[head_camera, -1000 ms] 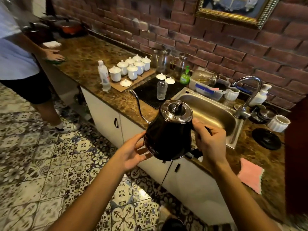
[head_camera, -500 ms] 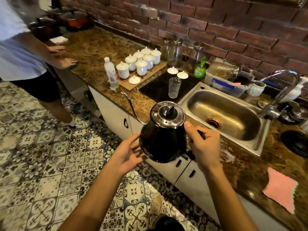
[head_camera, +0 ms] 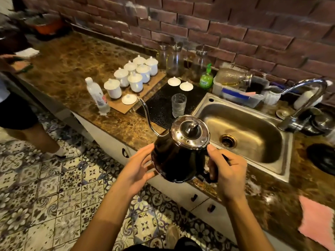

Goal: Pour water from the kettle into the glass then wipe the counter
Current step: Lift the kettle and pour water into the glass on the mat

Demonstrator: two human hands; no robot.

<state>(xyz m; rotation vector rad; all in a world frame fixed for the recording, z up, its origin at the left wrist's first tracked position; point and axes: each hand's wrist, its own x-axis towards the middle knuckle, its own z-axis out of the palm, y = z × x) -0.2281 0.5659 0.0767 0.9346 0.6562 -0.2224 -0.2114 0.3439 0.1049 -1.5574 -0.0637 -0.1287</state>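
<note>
I hold a black gooseneck kettle with a shiny steel lid upright in the air, just in front of the counter's edge. My right hand is wrapped around its handle. My left hand cups the kettle's left side from below, fingers spread against it. The thin spout curves up to the left, its tip near the black mat. A clear ribbed glass stands on that black mat, beyond the kettle. A pink cloth lies on the brown marble counter at the far right.
A steel sink with a tap lies right of the mat. White lidded cups sit on a board, a plastic bottle beside them. Glass jars line the brick wall. Another person stands at the left.
The kettle has moved closer to the counter and the glass, still upright in both hands. The view has tilted down, and the other person has shifted left.
</note>
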